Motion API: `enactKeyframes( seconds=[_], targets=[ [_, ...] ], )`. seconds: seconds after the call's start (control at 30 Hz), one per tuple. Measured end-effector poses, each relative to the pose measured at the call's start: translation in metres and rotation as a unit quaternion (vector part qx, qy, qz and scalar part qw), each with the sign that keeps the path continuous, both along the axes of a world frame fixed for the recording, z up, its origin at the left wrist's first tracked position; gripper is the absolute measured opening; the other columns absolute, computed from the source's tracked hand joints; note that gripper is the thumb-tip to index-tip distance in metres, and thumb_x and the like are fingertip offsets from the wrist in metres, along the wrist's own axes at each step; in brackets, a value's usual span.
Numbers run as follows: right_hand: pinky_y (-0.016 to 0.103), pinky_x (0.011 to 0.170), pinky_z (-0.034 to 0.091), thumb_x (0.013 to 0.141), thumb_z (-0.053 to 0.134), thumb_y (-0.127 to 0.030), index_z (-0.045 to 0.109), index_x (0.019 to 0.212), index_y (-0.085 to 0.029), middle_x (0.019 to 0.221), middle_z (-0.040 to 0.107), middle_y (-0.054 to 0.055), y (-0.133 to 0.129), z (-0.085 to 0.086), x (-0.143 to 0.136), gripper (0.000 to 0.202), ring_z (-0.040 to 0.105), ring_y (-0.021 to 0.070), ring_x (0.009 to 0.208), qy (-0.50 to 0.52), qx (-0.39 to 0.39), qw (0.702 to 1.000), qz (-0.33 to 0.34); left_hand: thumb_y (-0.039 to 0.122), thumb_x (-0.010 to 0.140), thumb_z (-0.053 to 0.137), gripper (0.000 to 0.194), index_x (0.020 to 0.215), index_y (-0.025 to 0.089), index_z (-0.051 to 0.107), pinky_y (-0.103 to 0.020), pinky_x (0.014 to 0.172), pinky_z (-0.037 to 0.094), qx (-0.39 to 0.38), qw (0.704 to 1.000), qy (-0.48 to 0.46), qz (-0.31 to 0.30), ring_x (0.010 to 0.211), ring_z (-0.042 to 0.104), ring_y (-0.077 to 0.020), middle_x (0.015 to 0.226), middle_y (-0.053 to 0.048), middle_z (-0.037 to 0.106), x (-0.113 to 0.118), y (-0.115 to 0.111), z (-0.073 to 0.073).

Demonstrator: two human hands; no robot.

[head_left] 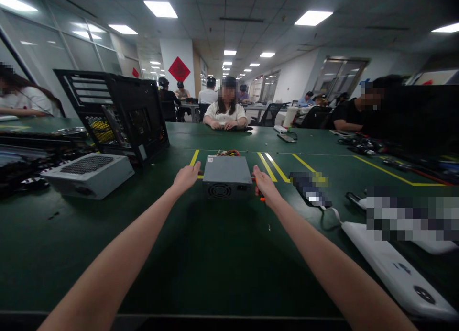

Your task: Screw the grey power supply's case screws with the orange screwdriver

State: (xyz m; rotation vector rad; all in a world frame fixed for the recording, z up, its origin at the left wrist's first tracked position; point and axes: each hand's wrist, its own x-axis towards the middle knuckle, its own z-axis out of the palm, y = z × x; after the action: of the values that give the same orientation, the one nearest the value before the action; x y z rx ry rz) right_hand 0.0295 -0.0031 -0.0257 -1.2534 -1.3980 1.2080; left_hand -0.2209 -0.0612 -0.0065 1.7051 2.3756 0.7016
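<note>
A grey metal power supply (228, 171) rests on the green table, its fan grille and socket facing me and coloured cables bunched behind it. My left hand (187, 177) is beside its left side, thumb raised; the other fingers are mostly hidden, and contact with the box is unclear. Close to the right side is my right hand (264, 185), its fingers curled around something orange that shows below and beside them, too small to identify.
A second power supply (89, 174) lies at left, before an upright black computer case (120, 113). Dark parts crowd the far left. At right are a phone (310, 190), a white power bank (398, 269) and cables. A person (226, 112) sits across the table (215, 259).
</note>
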Motion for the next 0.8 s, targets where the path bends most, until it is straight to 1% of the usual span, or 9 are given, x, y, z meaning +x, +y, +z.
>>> enactKeyframes(
  seconds=[0.07,0.17,0.27,0.33,0.4,0.57,0.67,0.73,0.8],
  targets=[
    [0.016,0.032,0.029,0.080,0.052,-0.049,0.050,0.084,-0.017,0.059,0.055,-0.003,-0.008,0.011,0.012,0.032,0.040,0.0044,0.034,0.033,0.017,0.999,-0.022,0.044,0.091,0.004,0.070,0.093,0.014,0.067,-0.026,0.070,0.043,0.045,0.999,-0.016,0.007,0.087,0.061,-0.0203,0.093,-0.009,0.067,0.002,-0.022,-0.003],
    [0.017,0.040,0.038,0.083,0.050,-0.043,0.051,0.084,-0.017,0.067,0.058,-0.001,-0.022,0.028,0.025,0.025,0.044,0.0040,0.041,0.096,0.035,0.994,-0.039,0.050,0.090,0.011,0.066,0.091,0.013,0.065,-0.025,0.060,0.041,0.150,0.983,-0.104,-0.016,0.068,0.057,-0.0176,0.072,-0.005,0.063,0.023,-0.052,-0.010],
    [0.017,0.044,0.040,0.084,0.044,-0.048,0.052,0.076,-0.018,0.060,0.051,-0.004,-0.039,0.039,0.025,0.032,0.046,0.0047,0.045,0.176,0.066,0.981,-0.055,0.050,0.090,0.020,0.056,0.084,0.016,0.064,-0.024,0.055,0.037,0.108,0.962,-0.211,-0.139,0.062,0.052,-0.0144,0.065,-0.002,0.056,0.060,-0.062,-0.021],
    [0.017,0.041,0.036,0.081,0.049,-0.049,0.052,0.068,-0.018,0.053,0.046,-0.005,-0.052,0.040,0.020,0.034,0.042,0.0046,0.042,0.256,0.110,0.959,-0.053,0.047,0.090,0.025,0.050,0.087,0.016,0.063,-0.024,0.056,0.037,0.042,0.944,-0.255,-0.207,0.059,0.049,-0.0135,0.061,0.000,0.052,0.082,-0.057,-0.032],
    [0.017,0.038,0.032,0.079,0.053,-0.048,0.052,0.062,-0.017,0.049,0.044,-0.006,-0.066,0.037,0.015,0.035,0.039,0.0042,0.039,0.292,0.147,0.945,-0.028,0.044,0.090,0.025,0.048,0.092,0.014,0.062,-0.025,0.059,0.037,0.009,0.929,-0.280,-0.241,0.059,0.048,-0.0132,0.060,0.001,0.049,0.095,-0.048,-0.043],
    [0.017,0.036,0.030,0.080,0.054,-0.045,0.055,0.061,-0.017,0.046,0.046,-0.005,-0.085,0.025,0.012,0.034,0.039,0.0043,0.038,0.273,0.165,0.947,0.018,0.047,0.090,0.029,0.048,0.101,0.013,0.060,-0.029,0.078,0.040,0.008,0.889,-0.366,-0.273,0.082,0.055,-0.0166,0.080,-0.004,0.062,0.090,-0.037,-0.057],
    [0.017,0.036,0.030,0.081,0.053,-0.045,0.056,0.062,-0.017,0.046,0.047,-0.005,-0.088,0.024,0.013,0.034,0.040,0.0045,0.038,0.269,0.172,0.947,0.035,0.047,0.090,0.031,0.046,0.104,0.012,0.058,-0.035,0.093,0.036,0.020,0.845,-0.458,-0.275,0.094,0.057,-0.0186,0.089,-0.007,0.067,0.084,-0.042,-0.055],
    [0.017,0.036,0.030,0.081,0.053,-0.045,0.056,0.062,-0.017,0.046,0.047,-0.005,-0.090,0.026,0.013,0.034,0.040,0.0046,0.038,0.275,0.183,0.943,0.037,0.045,0.090,0.035,0.044,0.105,0.011,0.058,-0.036,0.096,0.035,0.029,0.816,-0.510,-0.271,0.097,0.058,-0.0192,0.093,-0.008,0.067,0.082,-0.046,-0.053],
    [0.018,0.036,0.030,0.081,0.052,-0.044,0.055,0.061,-0.017,0.046,0.047,-0.005,-0.094,0.029,0.014,0.034,0.040,0.0048,0.037,0.287,0.197,0.937,0.032,0.044,0.090,0.037,0.042,0.107,0.011,0.056,-0.037,0.095,0.037,0.044,0.802,-0.537,-0.257,0.098,0.059,-0.0194,0.096,-0.010,0.067,0.078,-0.048,-0.051]
  ],
)
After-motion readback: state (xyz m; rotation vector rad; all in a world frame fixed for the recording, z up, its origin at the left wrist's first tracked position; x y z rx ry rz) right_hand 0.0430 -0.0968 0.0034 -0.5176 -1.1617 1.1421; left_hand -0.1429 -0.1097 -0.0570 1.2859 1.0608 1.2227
